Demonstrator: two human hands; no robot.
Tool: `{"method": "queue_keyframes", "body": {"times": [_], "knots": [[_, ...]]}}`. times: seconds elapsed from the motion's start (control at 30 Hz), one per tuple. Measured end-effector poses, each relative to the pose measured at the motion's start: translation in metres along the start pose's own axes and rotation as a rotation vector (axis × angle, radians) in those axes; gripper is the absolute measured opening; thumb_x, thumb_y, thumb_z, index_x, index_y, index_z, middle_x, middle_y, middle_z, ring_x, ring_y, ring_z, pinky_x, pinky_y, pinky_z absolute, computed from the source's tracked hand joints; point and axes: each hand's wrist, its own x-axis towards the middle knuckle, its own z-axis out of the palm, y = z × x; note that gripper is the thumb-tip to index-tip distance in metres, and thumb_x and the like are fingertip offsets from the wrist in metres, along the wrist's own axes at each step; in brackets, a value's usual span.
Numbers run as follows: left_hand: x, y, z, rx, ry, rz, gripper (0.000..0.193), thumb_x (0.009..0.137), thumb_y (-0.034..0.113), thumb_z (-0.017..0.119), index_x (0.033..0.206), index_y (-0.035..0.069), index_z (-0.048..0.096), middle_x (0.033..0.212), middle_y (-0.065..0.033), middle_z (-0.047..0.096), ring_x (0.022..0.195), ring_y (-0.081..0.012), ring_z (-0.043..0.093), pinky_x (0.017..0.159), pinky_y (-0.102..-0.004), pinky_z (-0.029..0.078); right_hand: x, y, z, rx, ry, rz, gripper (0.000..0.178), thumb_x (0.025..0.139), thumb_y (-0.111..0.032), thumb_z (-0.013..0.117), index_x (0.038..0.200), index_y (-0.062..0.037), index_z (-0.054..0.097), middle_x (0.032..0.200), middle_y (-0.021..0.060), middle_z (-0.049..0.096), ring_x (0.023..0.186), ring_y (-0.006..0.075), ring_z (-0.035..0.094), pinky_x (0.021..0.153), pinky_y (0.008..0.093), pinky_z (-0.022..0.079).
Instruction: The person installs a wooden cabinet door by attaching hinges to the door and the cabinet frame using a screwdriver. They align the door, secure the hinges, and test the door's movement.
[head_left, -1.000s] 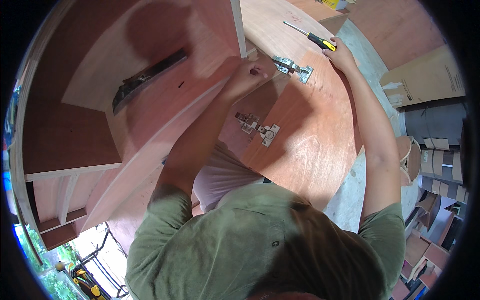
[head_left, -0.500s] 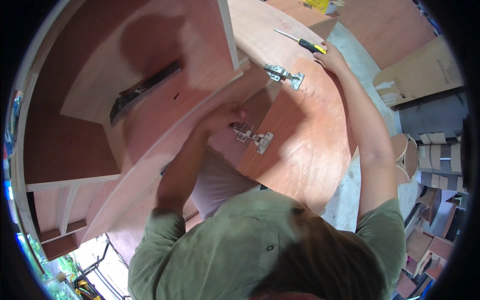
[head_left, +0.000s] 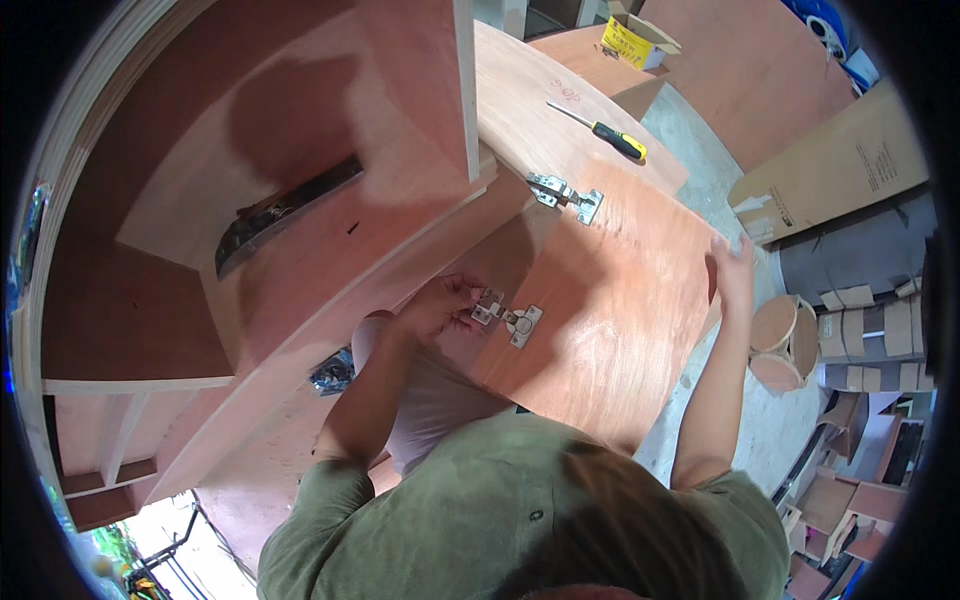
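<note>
A reddish plywood cabinet door [head_left: 625, 320] stands swung out in front of me, with two metal hinges on its left side. My left hand [head_left: 445, 303] has its fingers closed around the plate end of the nearer hinge [head_left: 520, 325], inside the cabinet's edge. The farther hinge [head_left: 565, 197] has no hand on it. At the door's right edge, my right hand [head_left: 733, 268] grips the wood, its fingers partly hidden. A screwdriver [head_left: 618, 141] with a black and yellow handle lies on the pale board [head_left: 540, 85] beyond the door.
To the left rises the cabinet body [head_left: 300, 250], holding a dark plastic-wrapped strip [head_left: 290, 210]. A small plastic bag [head_left: 333, 373] sits beside my left forearm. Far off is a yellow open box [head_left: 628, 45]; cardboard [head_left: 830, 165] and a round wooden piece [head_left: 785, 343] are at right.
My right hand has let go of the screwdriver, leaving it on the board, and has come nearer to the door's right edge. My left hand stays at the nearer hinge.
</note>
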Motion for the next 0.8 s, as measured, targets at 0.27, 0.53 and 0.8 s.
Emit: {"method": "queue_keyframes", "body": {"times": [0.27, 0.53, 0.8], "knots": [[-0.004, 0.006, 0.009, 0.088, 0.015, 0.07, 0.036, 0.092, 0.017, 0.064, 0.121, 0.001, 0.05, 0.097, -0.0093, 0.065, 0.067, -0.016, 0.068, 0.057, -0.0292, 0.058, -0.061, 0.046, 0.001, 1.0, -0.479, 0.445, 0.047, 0.098, -0.018, 0.049, 0.14, 0.0011, 0.035, 0.131, 0.0186, 0.054, 0.115, 0.0312, 0.058, 0.094, 0.0451, 0.052], [-0.02, 0.017, 0.022, 0.137, 0.108, 0.197, 0.033, 0.089, 0.006, 0.064, 0.119, 0.0, 0.051, 0.098, -0.0089, 0.064, 0.071, -0.0124, 0.064, 0.058, -0.0251, 0.055, -0.088, -0.005, -0.035, 0.918, -0.312, -0.066, 0.054, 0.092, -0.008, 0.055, 0.14, 0.002, 0.034, 0.133, 0.0177, 0.052, 0.116, 0.0307, 0.057, 0.097, 0.0441, 0.049], [-0.043, 0.015, 0.013, 0.084, 0.03, 0.657, 0.028, 0.088, -0.001, 0.061, 0.115, 0.002, 0.053, 0.106, -0.0068, 0.063, 0.088, -0.0142, 0.062, 0.073, -0.0293, 0.055, -0.141, -0.079, -0.066, 0.954, -0.287, -0.531, 0.063, 0.086, -0.01, 0.069, 0.138, 0.0038, 0.037, 0.133, 0.0165, 0.052, 0.121, 0.029, 0.052, 0.104, 0.0424, 0.042]]}}
